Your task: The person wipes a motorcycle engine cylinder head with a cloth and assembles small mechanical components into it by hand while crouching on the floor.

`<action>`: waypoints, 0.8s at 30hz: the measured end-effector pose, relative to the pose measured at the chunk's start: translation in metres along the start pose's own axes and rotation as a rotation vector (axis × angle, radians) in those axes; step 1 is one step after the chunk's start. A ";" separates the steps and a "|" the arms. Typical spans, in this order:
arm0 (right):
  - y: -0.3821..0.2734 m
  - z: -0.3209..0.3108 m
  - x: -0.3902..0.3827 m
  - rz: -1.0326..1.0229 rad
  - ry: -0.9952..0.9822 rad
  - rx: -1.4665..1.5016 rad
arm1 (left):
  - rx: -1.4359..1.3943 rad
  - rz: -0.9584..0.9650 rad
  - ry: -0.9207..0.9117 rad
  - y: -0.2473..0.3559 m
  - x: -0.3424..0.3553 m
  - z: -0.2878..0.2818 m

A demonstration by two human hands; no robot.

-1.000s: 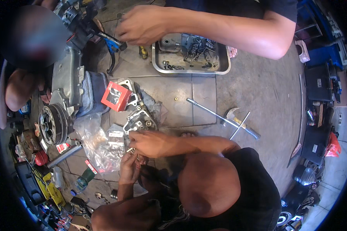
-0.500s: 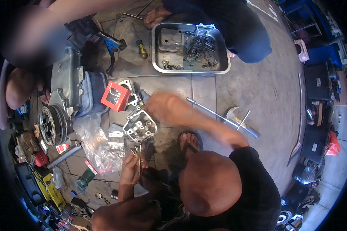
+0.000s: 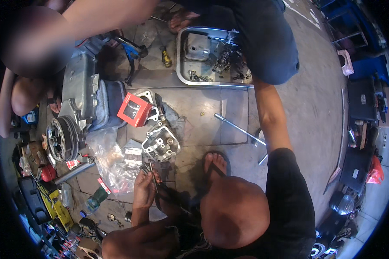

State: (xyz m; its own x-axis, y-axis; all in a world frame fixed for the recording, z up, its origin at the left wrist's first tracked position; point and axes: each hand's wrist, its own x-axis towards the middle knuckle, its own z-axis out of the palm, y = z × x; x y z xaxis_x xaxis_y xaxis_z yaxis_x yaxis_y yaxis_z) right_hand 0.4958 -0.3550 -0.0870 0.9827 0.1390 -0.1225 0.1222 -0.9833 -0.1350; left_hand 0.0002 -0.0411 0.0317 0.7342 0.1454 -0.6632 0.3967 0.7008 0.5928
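Observation:
My left hand (image 3: pixel 146 183) is closed around several long thin metal bolts (image 3: pixel 153 177) that stick up past the fingers. Just beyond it a grey metal cylinder head (image 3: pixel 162 142) lies on the floor, its cavity facing up. A red box (image 3: pixel 134 109) rests on a metal engine part (image 3: pixel 148 97) behind that. My right forearm (image 3: pixel 271 110) reaches far forward to the metal tray (image 3: pixel 182 64); the hand itself is hidden behind another person's dark-clothed knee. Inside the tray lie a silver block (image 3: pixel 197 46), dark chain-like parts (image 3: pixel 224 59) and small bolts (image 3: pixel 196 77).
Across the floor lies a T-handle wrench (image 3: pixel 238 128) near a small brass-coloured ring (image 3: pixel 202 114). A yellow-handled screwdriver (image 3: pixel 165 58) sits left of the tray. Plastic bags (image 3: pixel 112 164) and a large engine (image 3: pixel 80 86) with a wheel-like drum (image 3: pixel 59 140) stand at left.
My right arm has swung from above the cylinder head to the far right, its hand passing out of sight at the tray. My left hand still holds the bolts.

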 end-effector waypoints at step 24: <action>-0.037 -0.012 -0.025 -0.185 0.084 0.016 | -0.154 -0.029 0.008 0.000 0.006 -0.017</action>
State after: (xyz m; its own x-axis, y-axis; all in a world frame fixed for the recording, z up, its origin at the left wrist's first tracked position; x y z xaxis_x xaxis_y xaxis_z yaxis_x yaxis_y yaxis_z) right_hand 0.4682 -0.3235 -0.0671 0.9518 0.3065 -0.0115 0.3007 -0.9397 -0.1628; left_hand -0.0051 -0.0288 0.0202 0.7188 0.1287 -0.6832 0.3283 0.8034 0.4968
